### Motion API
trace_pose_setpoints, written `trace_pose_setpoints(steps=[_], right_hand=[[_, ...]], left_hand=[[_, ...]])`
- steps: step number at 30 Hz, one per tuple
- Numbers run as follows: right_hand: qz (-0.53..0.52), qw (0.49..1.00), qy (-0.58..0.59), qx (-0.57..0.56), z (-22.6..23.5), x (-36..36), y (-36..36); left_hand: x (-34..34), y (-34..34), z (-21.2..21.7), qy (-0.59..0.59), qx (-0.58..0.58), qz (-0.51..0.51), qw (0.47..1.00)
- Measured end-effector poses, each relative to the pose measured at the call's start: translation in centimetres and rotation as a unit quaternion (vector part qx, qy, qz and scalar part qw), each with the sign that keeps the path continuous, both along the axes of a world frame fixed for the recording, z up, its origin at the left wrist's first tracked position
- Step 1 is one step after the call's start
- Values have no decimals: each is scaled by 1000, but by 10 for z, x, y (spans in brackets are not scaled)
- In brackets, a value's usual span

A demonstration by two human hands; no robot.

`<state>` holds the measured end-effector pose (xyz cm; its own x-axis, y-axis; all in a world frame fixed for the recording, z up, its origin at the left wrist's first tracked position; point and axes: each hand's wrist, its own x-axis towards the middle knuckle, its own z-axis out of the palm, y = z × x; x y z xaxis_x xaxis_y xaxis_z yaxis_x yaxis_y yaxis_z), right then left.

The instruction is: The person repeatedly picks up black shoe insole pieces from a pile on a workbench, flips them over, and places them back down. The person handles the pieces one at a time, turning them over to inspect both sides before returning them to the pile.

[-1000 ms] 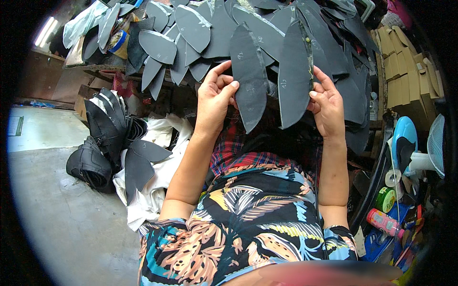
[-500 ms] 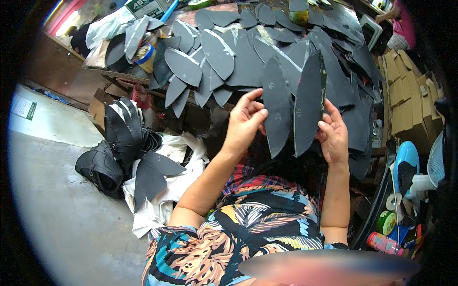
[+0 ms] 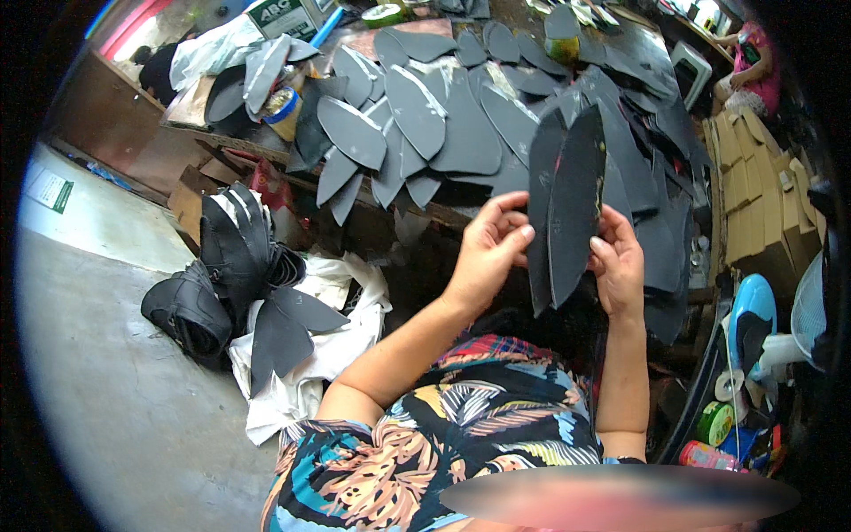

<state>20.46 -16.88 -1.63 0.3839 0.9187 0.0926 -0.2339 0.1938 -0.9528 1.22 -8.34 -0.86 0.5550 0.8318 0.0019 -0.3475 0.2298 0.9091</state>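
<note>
Centre-right of frame: left hand (image 3: 486,257) is pinching the left sole (image 3: 541,208), fingers curled closed on its edge. Right hand (image 3: 618,264) is gripping the right sole (image 3: 574,199), both upright, overlapping.

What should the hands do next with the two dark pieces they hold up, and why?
Probably slide the two dark sole-shaped pieces flush together: they stand side by side, edges offset, left hand pinching one and right hand the other, above the table spread with similar cut pieces.
</note>
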Motion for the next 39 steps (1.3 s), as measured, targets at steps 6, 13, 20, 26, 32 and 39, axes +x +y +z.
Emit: trace_pose_setpoints(steps=[6, 13, 20, 26, 32, 39], right_hand=[[19, 1000, 12, 0, -3, 4, -1], [10, 1000, 12, 2, 0, 2, 0], [3, 1000, 19, -5, -1, 2, -1], [13, 1000, -25, 11, -4, 2, 0], [-31, 996, -71, -31, -5, 1, -2], [24, 999, -9, 48, -2, -1, -3]], left_hand=[[-3, 14, -3, -14, -41, 58, 997], [-4, 15, -1, -49, -57, 64, 995], [-2, 14, -9, -58, -41, 52, 996], [8, -8, 0, 16, 4, -6, 1000], [12, -11, 14, 101, 219, -75, 968], [-3, 71, 43, 20, 149, -41, 988]])
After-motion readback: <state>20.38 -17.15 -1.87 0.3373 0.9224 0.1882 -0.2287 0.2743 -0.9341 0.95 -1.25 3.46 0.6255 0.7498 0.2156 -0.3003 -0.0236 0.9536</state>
